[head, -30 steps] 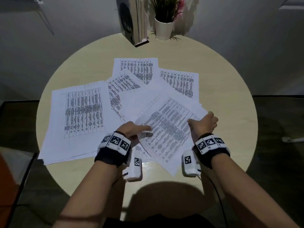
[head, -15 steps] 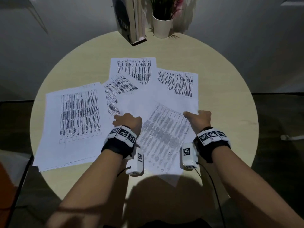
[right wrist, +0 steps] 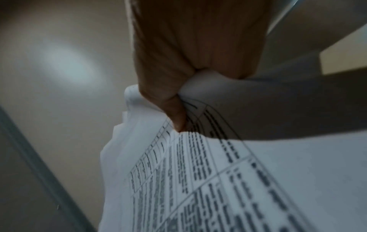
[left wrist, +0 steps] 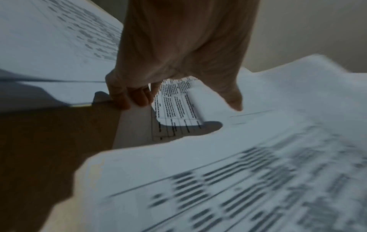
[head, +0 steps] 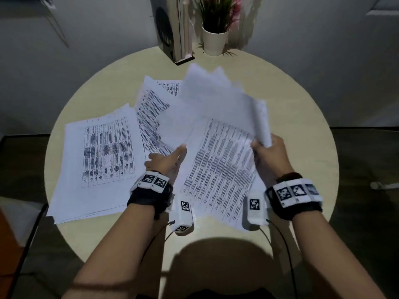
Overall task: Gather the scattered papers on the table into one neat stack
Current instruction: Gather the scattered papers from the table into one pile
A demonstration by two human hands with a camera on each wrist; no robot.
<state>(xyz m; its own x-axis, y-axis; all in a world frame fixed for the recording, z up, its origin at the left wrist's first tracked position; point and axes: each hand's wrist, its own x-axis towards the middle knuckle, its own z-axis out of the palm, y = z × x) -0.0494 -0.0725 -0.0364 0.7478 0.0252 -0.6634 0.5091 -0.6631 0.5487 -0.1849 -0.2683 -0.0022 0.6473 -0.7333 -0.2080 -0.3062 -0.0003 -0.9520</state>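
Printed white sheets lie on a round pale table (head: 302, 126). My right hand (head: 269, 154) grips the right edge of a bundle of sheets (head: 220, 152) and holds it tilted above the table; its thumb (right wrist: 174, 113) presses on the top sheet (right wrist: 198, 172). My left hand (head: 168, 158) is at the bundle's left edge. Its thumb (left wrist: 234, 100) is stretched out and its fingers (left wrist: 129, 97) are curled, with a printed sheet (left wrist: 178, 102) curling up between them. A flat stack (head: 99, 160) lies to the left, and fanned sheets (head: 151, 108) lie behind it.
At the table's far edge stand a potted plant in a white pot (head: 216, 42) and an upright box-like object (head: 172, 29). Bare tabletop shows to the right of the bundle and along the near edge. Dark floor surrounds the table.
My right hand has raised the bundle off the table, and its far sheets have swung up and blurred. My left hand has moved to the bundle's left edge and put its thumb out.
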